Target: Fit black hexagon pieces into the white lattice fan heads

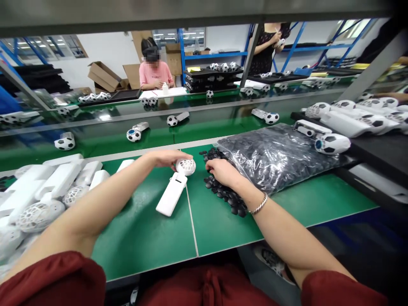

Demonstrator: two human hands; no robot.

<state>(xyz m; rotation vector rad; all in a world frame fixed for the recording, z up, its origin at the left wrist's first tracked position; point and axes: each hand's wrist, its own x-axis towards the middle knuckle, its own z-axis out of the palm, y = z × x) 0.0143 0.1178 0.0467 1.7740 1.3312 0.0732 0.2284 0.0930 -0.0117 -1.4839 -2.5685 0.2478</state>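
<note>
A white handheld device (172, 193) with a round, lattice-patterned head lies on the green bench, its flat handle slanting toward me. My left hand (170, 158) curls over the back of that round head and grips it; part of the fingers is hidden behind it. To the right is a heap of small black plastic pieces (225, 194). My right hand (222, 171) is at the heap's left side, thumb and fingers pinched together. Whether a black piece sits between those fingertips is too small to make out.
White devices (47, 191) are piled at the left. A clear bag of black pieces (264, 155) lies right of the heap. Football-patterned devices (134, 132) lie along the green conveyor beyond; more fill a black tray (376, 138) at right. Two people work across the line.
</note>
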